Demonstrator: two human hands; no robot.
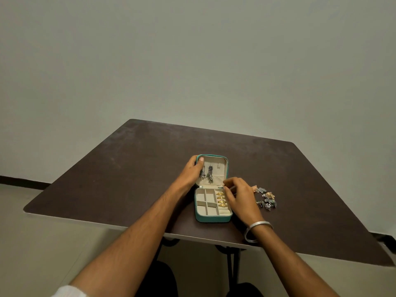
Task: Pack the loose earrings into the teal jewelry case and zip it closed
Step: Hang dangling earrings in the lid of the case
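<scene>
1. A teal jewelry case [212, 219] lies open on a dark brown table [128, 163], its lid [214, 168] propped upright at the far side and its tray of cream compartments toward the person.
2. The left hand [190, 171] grips the lid's left edge, thumb curled over the rim, holding it upright.
3. Two dark silver dangling earrings [209, 173] hang on the lid's inner panel, just beside the left hand.
4. Gold pieces [220, 199] sit in a row in the tray's right-hand column.
5. The right hand [240, 195] hovers over the tray's right edge, fingertips drawn together near the hinge. It seems to pinch something small and thin, but what it is cannot be told.
6. A cluster of loose earrings [265, 198], silver, green and rose gold, lies on the table just right of that hand, well short of the table edge.
7. Judged risks: if the left hand lets go, the lid may fall onto the right fingers. A small piece could slip from the pinch and roll away. Hanging earrings may snag or tangle when the lid closes, and anything poking above the tray could jam the zip.
</scene>
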